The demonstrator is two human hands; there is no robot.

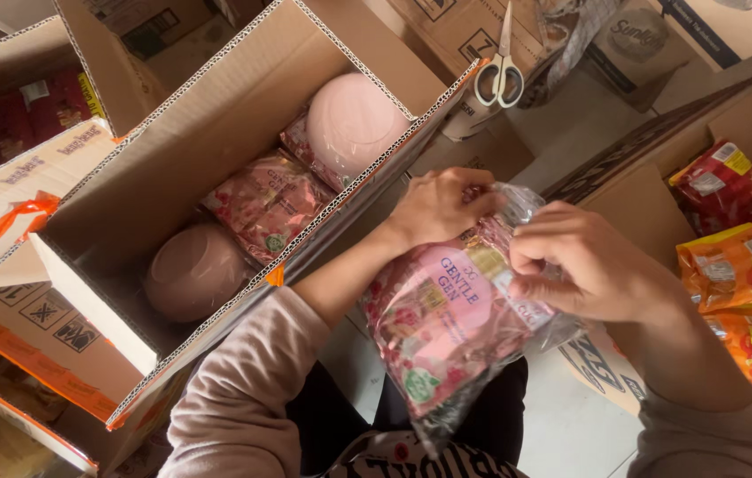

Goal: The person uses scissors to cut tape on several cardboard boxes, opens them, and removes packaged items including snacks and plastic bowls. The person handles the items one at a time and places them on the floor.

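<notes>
A pink flowered pouch wrapped in a clear plastic bag is held up in front of me. My left hand grips the bag's top edge from behind. My right hand pinches the clear plastic at the upper right of the pouch. Just left of my hands stands an open cardboard box. Inside it lie two pink bowls, upside down, and another pink flowered pouch between them.
White-handled scissors rest on cardboard behind the box. Several red and yellow snack packets are heaped at the right. Another open carton with red packets stands at the far left. Flattened cartons lie all around.
</notes>
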